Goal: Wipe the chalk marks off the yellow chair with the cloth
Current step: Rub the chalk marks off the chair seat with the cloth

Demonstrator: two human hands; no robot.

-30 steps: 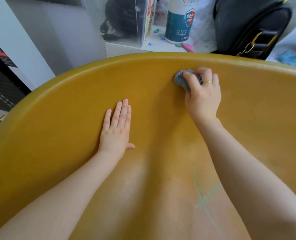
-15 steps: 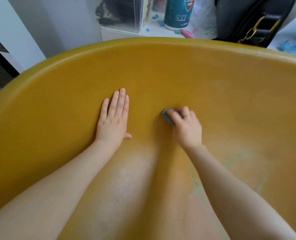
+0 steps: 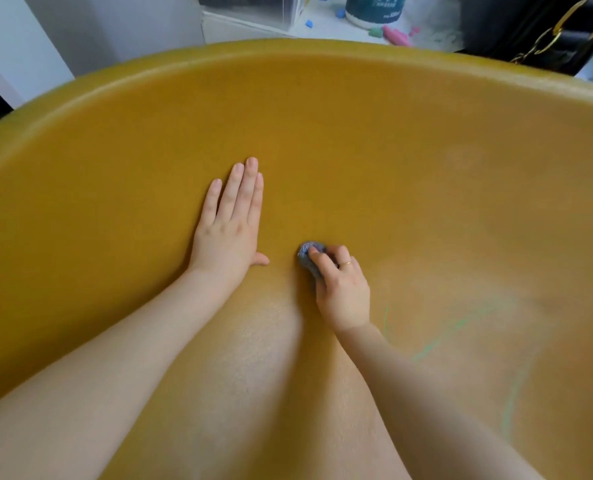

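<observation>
The yellow chair [image 3: 357, 109] fills the view, its curved back rising away from me. My left hand [image 3: 227, 226] lies flat on the chair with fingers straight. My right hand [image 3: 341, 285] grips a small bunched grey-blue cloth [image 3: 307, 254] and presses it onto the chair just right of the left thumb. Green chalk marks [image 3: 457, 327] run across the seat to the right of my right forearm, with another streak [image 3: 511, 403] lower right. A pale chalky haze covers the seat between my arms.
Behind the chair's top edge is a white shelf [image 3: 253, 24] with a teal-and-white can [image 3: 374, 10], scattered chalk pieces [image 3: 395, 32] and a black bag [image 3: 530, 26] with a gold chain. A grey wall stands at the back left.
My right hand has drawn the cloth down from near the top of the chair back to the middle, beside the left hand. The left hand has stayed flat in place.
</observation>
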